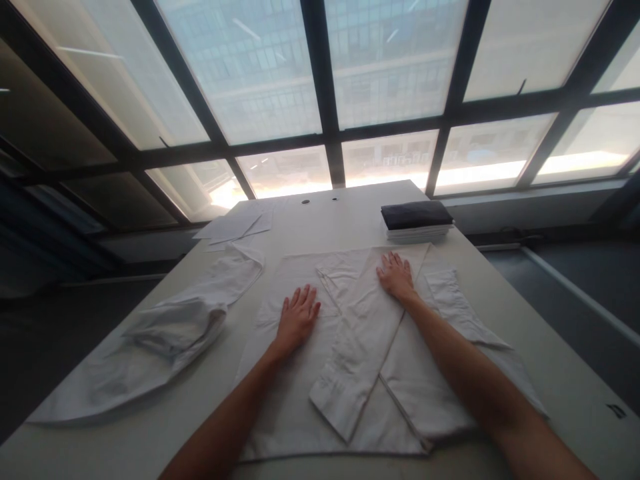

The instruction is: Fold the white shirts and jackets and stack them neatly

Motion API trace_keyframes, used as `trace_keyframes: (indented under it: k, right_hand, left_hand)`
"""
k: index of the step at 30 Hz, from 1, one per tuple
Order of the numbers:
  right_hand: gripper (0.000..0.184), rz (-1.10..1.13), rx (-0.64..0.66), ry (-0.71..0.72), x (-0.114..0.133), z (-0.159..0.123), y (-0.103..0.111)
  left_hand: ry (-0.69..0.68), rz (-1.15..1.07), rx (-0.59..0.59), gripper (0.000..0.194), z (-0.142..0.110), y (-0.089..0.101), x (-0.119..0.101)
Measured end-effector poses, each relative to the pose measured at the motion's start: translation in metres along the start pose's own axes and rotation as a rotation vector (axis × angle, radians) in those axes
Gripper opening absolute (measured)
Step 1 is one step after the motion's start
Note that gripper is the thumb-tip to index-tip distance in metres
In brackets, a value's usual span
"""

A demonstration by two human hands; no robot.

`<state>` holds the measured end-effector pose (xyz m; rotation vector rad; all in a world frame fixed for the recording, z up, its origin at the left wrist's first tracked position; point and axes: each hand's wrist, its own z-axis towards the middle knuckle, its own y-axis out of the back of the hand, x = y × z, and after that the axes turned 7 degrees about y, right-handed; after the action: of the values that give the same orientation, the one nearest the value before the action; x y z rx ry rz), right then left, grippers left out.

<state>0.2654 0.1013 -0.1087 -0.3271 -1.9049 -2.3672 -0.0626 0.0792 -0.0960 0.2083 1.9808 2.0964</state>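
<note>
A white long-sleeved garment [300, 407], which looks like a shirt or work coat, lies spread on the table in front of me. One sleeve [357, 360] is folded diagonally across its middle, its cuff toward me. My left hand [299, 312] rests flat on the left half of the cloth, fingers stretched out. Farther up and to the right, my right hand [396, 275] lies flat near the top of the folded sleeve, fingers spread. Neither hand grips the fabric. More white cloth fans out to the right, under my right forearm.
A second crumpled white garment [175, 333] lies along the table's left side. Paper sheets [235, 227] lie at the far left. A stack of folded white cloth [420, 232] topped by a dark folded piece [417, 215] stands at the far right of the white table [320, 223]. Large windows rise behind.
</note>
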Motion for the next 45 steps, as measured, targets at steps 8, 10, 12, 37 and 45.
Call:
trace_keyframes:
  k: [8, 10, 12, 37, 45]
  right_hand:
    - [0.059, 0.026, -0.009, -0.004, -0.001, 0.001, 0.000]
    - [0.058, 0.034, -0.005, -0.006, -0.001, 0.000, 0.000]
    - [0.058, 0.036, -0.005, -0.005, -0.001, 0.000, 0.001]
    - [0.061, 0.115, 0.138, 0.489, 0.018, -0.009, 0.010]
    - [0.063, 0.083, 0.138, 0.415, 0.029, -0.014, 0.006]
  left_hand:
    - [0.030, 0.016, -0.003, 0.056, 0.010, -0.001, 0.016]
    - [0.030, 0.013, -0.008, 0.056, 0.009, -0.002, 0.015]
    - [0.025, 0.009, -0.012, 0.056, 0.009, -0.003, 0.015]
    - [-0.631, -0.236, 0.145, 0.059, -0.018, 0.013, -0.033]
    - [-0.586, -0.182, 0.123, 0.059, -0.018, 0.011, -0.034]
